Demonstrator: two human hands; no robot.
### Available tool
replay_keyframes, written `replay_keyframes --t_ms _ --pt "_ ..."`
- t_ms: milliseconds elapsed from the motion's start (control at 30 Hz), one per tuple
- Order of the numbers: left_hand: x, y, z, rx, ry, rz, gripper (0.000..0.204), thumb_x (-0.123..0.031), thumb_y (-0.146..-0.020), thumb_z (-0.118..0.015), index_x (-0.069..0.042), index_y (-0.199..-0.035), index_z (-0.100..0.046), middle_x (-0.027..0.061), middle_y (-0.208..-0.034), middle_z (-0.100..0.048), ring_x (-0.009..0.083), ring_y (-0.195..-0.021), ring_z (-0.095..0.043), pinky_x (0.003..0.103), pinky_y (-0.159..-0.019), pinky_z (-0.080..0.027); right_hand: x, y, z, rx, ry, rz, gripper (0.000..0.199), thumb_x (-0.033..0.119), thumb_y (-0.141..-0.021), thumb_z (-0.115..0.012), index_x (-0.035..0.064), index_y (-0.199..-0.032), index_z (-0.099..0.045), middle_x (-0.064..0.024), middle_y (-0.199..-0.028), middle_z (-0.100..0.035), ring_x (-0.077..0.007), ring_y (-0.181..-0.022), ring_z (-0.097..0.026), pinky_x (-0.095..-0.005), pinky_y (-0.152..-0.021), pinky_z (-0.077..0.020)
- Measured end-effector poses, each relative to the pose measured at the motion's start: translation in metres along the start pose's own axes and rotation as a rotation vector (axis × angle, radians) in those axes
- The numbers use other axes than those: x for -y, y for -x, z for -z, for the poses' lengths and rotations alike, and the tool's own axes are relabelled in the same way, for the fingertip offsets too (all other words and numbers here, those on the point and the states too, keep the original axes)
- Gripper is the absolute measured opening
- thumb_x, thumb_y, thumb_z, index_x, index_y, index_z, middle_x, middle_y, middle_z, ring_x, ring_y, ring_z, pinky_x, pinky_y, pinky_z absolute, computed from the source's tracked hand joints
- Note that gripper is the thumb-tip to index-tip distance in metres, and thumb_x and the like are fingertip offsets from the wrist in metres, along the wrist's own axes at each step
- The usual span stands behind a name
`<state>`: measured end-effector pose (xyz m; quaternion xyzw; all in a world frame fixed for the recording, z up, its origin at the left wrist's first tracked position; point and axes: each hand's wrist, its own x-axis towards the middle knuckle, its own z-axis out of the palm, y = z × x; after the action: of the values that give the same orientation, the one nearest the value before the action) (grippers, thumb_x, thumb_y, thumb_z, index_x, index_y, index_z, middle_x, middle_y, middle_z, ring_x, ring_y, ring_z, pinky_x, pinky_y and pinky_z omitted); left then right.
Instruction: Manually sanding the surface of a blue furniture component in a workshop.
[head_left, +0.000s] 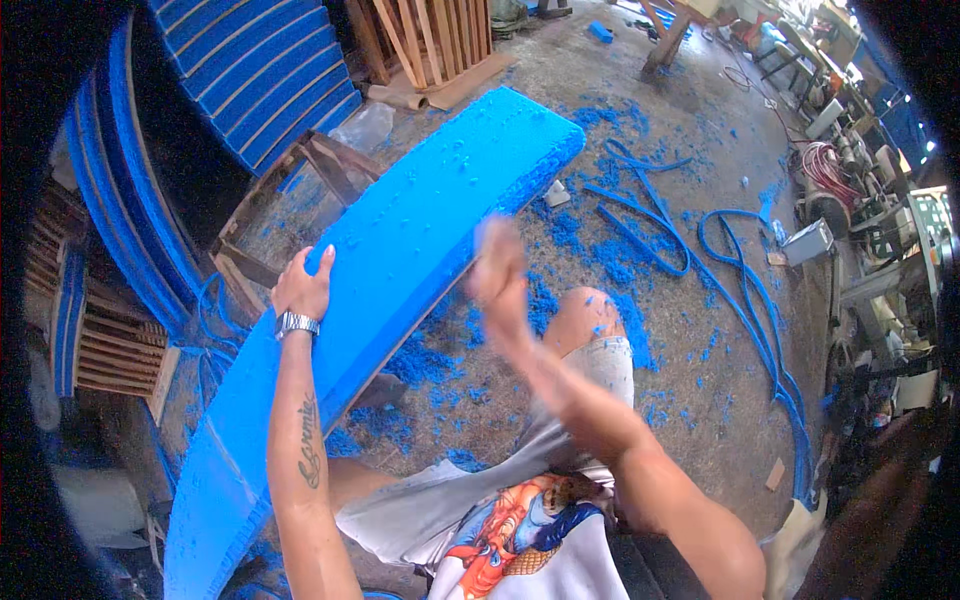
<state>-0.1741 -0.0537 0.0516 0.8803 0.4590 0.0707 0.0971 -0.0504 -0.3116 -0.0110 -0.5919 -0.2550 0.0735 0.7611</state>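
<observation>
A long, curved bright-blue foam slab (400, 215) slants across the view from lower left to upper middle, with crumbs scattered over its top. Its right-hand edge looks rough near the far end. My left hand (303, 285), with a metal watch on the wrist, grips the slab's left edge, thumb on the top face and fingers at the side. Beside the right edge is my right hand (497, 265), smeared by motion. Its fingers, and anything they may hold, cannot be made out.
Blue shavings (430, 360) and long blue strips (650, 230) litter the concrete floor. A wooden frame (250, 280) stands beneath the slab. Striped blue pieces (255, 75) and wooden slats (440, 40) are at the far left. Cluttered equipment (885, 200) lines the right side.
</observation>
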Motion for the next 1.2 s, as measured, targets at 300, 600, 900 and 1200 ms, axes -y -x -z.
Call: replay_keyframes --t_ms 300,600,900,1200 --pt "-0.001 0.001 0.000 -0.003 0.017 0.014 0.072 -0.069 -0.087 -0.043 -0.016 -0.134 -0.055 0.0138 -0.134 -0.057 0.0316 -0.124 -0.053 0.048 -0.105 -0.035 -0.001 0.054 -0.033 0.213 0.130 -0.160 0.065 0.016 -0.097 -0.045 0.0036 -0.152 -0.014 -0.0153 -0.159 -0.015 -0.0296 -0.147 -0.016 -0.0406 -0.118 -0.0152" --pt "-0.003 0.002 0.001 -0.035 0.021 0.041 0.070 -0.068 -0.086 -0.047 -0.016 -0.131 -0.058 0.0140 -0.133 -0.058 0.0325 -0.122 -0.054 0.047 -0.104 -0.036 -0.019 -0.032 -0.015 -0.383 -0.201 -0.123 0.056 0.026 -0.100 -0.046 0.0061 -0.148 -0.024 -0.0117 -0.123 -0.046 -0.0220 -0.101 -0.043 -0.0421 -0.094 -0.0361" --pt "-0.001 0.000 0.001 -0.014 0.046 0.069 0.069 -0.069 -0.085 -0.047 -0.016 -0.128 -0.060 0.0144 -0.129 -0.061 0.0328 -0.121 -0.055 0.049 -0.103 -0.036 0.001 -0.022 0.001 -0.335 -0.042 -0.205 0.065 0.023 -0.097 -0.051 0.0018 -0.150 -0.020 -0.0183 -0.153 -0.025 -0.0286 -0.141 -0.026 -0.0388 -0.116 -0.0208" --pt "-0.002 0.000 0.001 -0.025 0.063 0.048 0.071 -0.070 -0.084 -0.048 -0.016 -0.129 -0.060 0.0137 -0.129 -0.061 0.0318 -0.120 -0.056 0.049 -0.103 -0.037 0.009 0.052 -0.014 0.318 0.752 0.143 0.061 0.020 -0.087 -0.061 0.0023 -0.141 -0.039 -0.0209 -0.125 -0.050 -0.0374 -0.119 -0.049 -0.0419 -0.103 -0.0370"
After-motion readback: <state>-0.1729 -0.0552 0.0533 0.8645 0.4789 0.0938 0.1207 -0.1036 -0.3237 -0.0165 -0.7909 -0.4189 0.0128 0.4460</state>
